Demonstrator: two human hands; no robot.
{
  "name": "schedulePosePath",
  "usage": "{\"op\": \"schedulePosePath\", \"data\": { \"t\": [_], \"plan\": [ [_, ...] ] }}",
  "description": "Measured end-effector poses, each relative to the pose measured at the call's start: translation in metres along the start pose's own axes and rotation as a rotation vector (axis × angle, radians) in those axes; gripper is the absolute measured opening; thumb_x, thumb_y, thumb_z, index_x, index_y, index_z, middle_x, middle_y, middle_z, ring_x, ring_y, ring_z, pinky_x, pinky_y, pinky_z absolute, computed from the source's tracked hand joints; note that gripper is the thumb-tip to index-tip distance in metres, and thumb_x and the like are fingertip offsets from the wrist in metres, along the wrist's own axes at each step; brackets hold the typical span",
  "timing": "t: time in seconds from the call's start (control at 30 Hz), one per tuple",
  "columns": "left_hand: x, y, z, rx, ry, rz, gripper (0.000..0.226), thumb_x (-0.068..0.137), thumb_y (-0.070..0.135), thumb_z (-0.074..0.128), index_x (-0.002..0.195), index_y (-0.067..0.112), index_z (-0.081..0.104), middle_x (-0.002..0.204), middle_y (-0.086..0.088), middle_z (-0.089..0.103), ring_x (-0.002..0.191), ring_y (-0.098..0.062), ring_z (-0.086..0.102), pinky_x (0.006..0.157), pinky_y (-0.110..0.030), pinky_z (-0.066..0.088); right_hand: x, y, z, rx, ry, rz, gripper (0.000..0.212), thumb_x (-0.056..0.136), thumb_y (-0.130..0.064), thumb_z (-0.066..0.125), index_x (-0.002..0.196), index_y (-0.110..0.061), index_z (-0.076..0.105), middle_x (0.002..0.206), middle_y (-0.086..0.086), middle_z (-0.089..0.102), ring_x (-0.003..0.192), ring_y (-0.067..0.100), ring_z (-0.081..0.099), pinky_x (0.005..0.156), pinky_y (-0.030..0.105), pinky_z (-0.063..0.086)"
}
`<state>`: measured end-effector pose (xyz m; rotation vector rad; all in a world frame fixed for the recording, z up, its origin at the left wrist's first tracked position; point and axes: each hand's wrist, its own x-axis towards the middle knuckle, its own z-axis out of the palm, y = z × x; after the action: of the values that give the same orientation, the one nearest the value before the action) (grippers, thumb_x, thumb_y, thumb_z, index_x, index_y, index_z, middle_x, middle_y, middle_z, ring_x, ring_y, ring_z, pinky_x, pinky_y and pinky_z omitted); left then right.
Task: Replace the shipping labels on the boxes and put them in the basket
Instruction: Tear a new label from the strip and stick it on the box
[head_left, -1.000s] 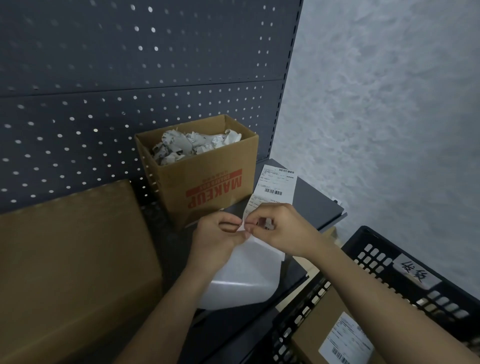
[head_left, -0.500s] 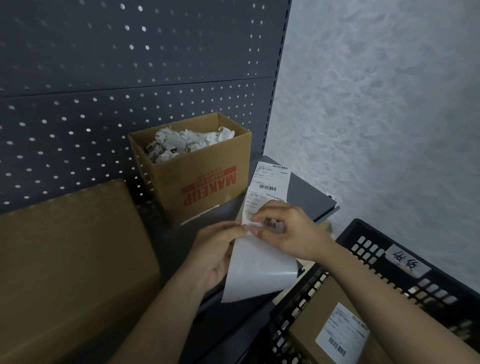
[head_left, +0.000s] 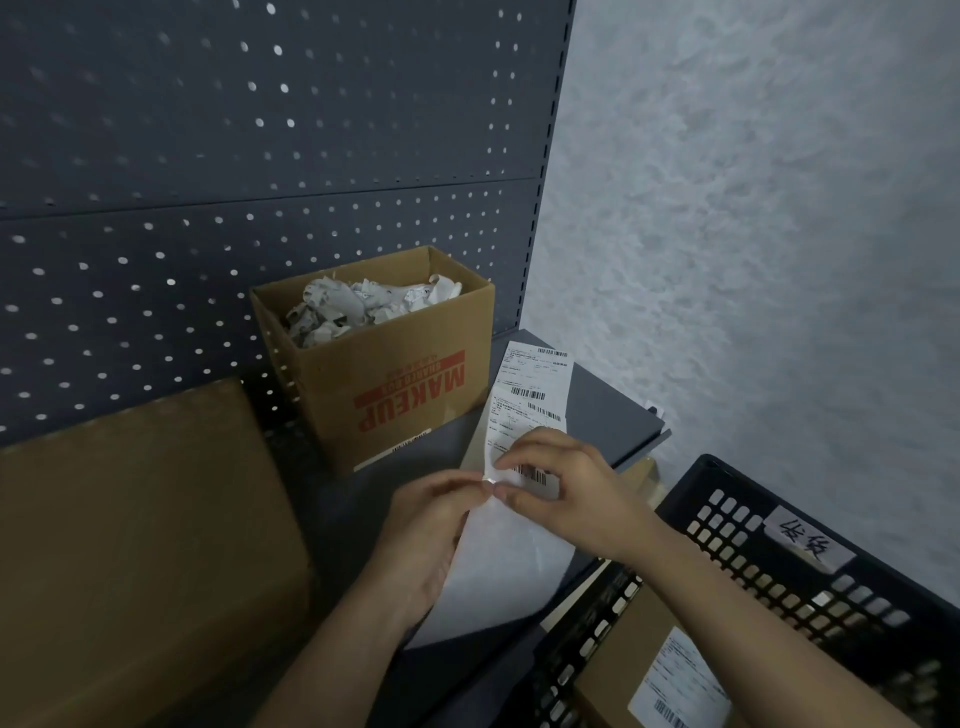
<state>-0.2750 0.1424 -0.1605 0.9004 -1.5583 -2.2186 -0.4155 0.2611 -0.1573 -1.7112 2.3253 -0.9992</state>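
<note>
"Dark pegboard (head_left: 260, 156) backs a grey shelf (head_left: 608, 410), with a pale textured wall to the right. Where is the label?"

"Over the shelf's front part, between the two hands. The label strip (head_left: 530, 395) runs from the shelf, just right of the MAKEUP carton (head_left: 405, 389), down to the fingers. A blank white backing sheet (head_left: 509, 566) hangs below them."

"And the hands?"

"Both pinch. The left hand (head_left: 431, 525) nips the strip's edge between thumb and forefinger. The right hand (head_left: 566, 493) curls over the barcode end, with its thumb at the same corner. Which layer each one holds is too small to tell."

"So the step is peeling?"

"It looks so: parting a sticker from its backing. To do it well, the person should probably work from that one corner and draw the backing away low and flat rather than yank the sticker up, so the label neither curls nor creases. Fingers should touch the glue only at the margin."

"Then?"

"The big plain box (head_left: 140, 519) at the left shows no label from here, so it seems the likely target. The backing would likely go with the crumpled paper (head_left: 353, 306) in the carton. One labelled box (head_left: 618, 670) already lies in the black basket (head_left: 779, 545) at lower right, so the task seems partly done."

"Any risk?"

"The long strip could fold onto itself. Holding it taut would help."
</note>
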Motion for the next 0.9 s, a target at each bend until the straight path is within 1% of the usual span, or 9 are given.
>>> {"op": "schedulePosePath", "data": {
  "t": [0.07, 0.17, 0.27, 0.4, 0.5, 0.57, 0.7, 0.77, 0.9],
  "plan": [
    [0.0022, -0.0025, -0.0006, 0.077, 0.006, 0.052, 0.011, 0.085, 0.012, 0.071, 0.092, 0.017, 0.078, 0.098, -0.007, 0.075, 0.101, -0.026, 0.069, 0.098, -0.045, 0.051, 0.0006, -0.0003, -0.0001, 0.012, 0.007, 0.005, 0.029, 0.089, -0.045, 0.064, 0.110, -0.025, 0.070, 0.103, -0.019, 0.059, 0.097, 0.005, 0.059, 0.085, 0.030, 0.051],
    [0.0024, -0.0037, 0.0001, 0.118, 0.001, 0.111, 0.015, 0.087, 0.010, 0.070, 0.096, 0.019, 0.077, 0.098, -0.002, 0.075, 0.102, -0.019, 0.068, 0.101, -0.042, 0.049, -0.0005, 0.0008, -0.0009, 0.036, -0.002, -0.002, 0.023, 0.090, -0.041, 0.065, 0.107, -0.026, 0.070, 0.098, -0.016, 0.062, 0.092, 0.006, 0.061, 0.081, 0.032, 0.051],
    [0.0025, -0.0027, 0.0018, 0.198, -0.002, 0.175, 0.017, 0.088, 0.009, 0.068, 0.091, 0.022, 0.078, 0.093, 0.004, 0.075, 0.097, -0.012, 0.069, 0.095, -0.034, 0.051, -0.0008, 0.0026, -0.0027, 0.051, -0.022, 0.012, 0.021, 0.091, -0.039, 0.065, 0.107, -0.027, 0.071, 0.095, -0.015, 0.065, 0.092, 0.006, 0.063, 0.081, 0.030, 0.051],
    [0.0032, -0.0011, 0.0044, 0.263, -0.013, 0.240, 0.018, 0.090, 0.005, 0.065, 0.090, 0.021, 0.076, 0.087, 0.009, 0.075, 0.086, -0.001, 0.068, 0.079, -0.017, 0.049, 0.0002, 0.0042, -0.0042, 0.086, -0.022, 0.041, 0.016, 0.092, -0.034, 0.066, 0.104, -0.026, 0.074, 0.092, -0.015, 0.067, 0.090, 0.007, 0.063, 0.079, 0.019, 0.047],
    [0.0052, -0.0019, 0.0061, 0.318, -0.021, 0.290, 0.016, 0.090, 0.005, 0.065, 0.090, 0.017, 0.075, 0.085, 0.010, 0.075, 0.084, 0.002, 0.067, 0.071, -0.008, 0.047, 0.0005, 0.0051, -0.0055, 0.143, -0.022, 0.070, 0.012, 0.093, -0.026, 0.065, 0.100, -0.025, 0.075, 0.091, -0.015, 0.068, 0.088, 0.008, 0.064, 0.078, 0.022, 0.048],
    [0.0068, -0.0035, 0.0059, 0.336, -0.020, 0.305, 0.016, 0.090, 0.004, 0.065, 0.091, 0.016, 0.075, 0.085, 0.009, 0.075, 0.084, 0.001, 0.067, 0.070, -0.007, 0.046, 0.0005, 0.0063, -0.0066, 0.165, -0.019, 0.075, 0.012, 0.093, -0.024, 0.065, 0.098, -0.024, 0.076, 0.089, -0.015, 0.068, 0.086, 0.009, 0.064, 0.077, 0.024, 0.049],
    [0.0091, -0.0037, 0.0057, 0.348, -0.052, 0.326, 0.015, 0.091, 0.006, 0.065, 0.096, 0.015, 0.075, 0.088, 0.007, 0.075, 0.087, -0.001, 0.068, 0.072, -0.009, 0.047, 0.0018, 0.0072, -0.0070, 0.161, -0.034, 0.044, 0.013, 0.090, -0.031, 0.068, 0.100, -0.026, 0.075, 0.088, -0.013, 0.067, 0.086, 0.010, 0.064, 0.076, 0.025, 0.050],
    [0.0098, -0.0020, 0.0065, 0.353, -0.046, 0.343, 0.014, 0.090, 0.005, 0.066, 0.094, 0.014, 0.076, 0.086, 0.006, 0.075, 0.083, 0.000, 0.068, 0.071, -0.007, 0.046, 0.0023, 0.0078, -0.0075, 0.156, -0.043, 0.046, 0.013, 0.092, -0.030, 0.066, 0.101, -0.026, 0.075, 0.090, -0.013, 0.068, 0.087, 0.010, 0.064, 0.077, 0.029, 0.051],
    [0.0109, 0.0001, 0.0083, 0.383, -0.041, 0.356, 0.013, 0.090, 0.006, 0.066, 0.092, 0.015, 0.076, 0.084, 0.009, 0.075, 0.082, 0.001, 0.067, 0.069, -0.006, 0.046, 0.0030, 0.0090, -0.0086, 0.163, -0.044, 0.072, 0.013, 0.094, -0.027, 0.063, 0.100, -0.025, 0.075, 0.090, -0.012, 0.068, 0.086, 0.010, 0.063, 0.078, 0.029, 0.050]
  ]
}}
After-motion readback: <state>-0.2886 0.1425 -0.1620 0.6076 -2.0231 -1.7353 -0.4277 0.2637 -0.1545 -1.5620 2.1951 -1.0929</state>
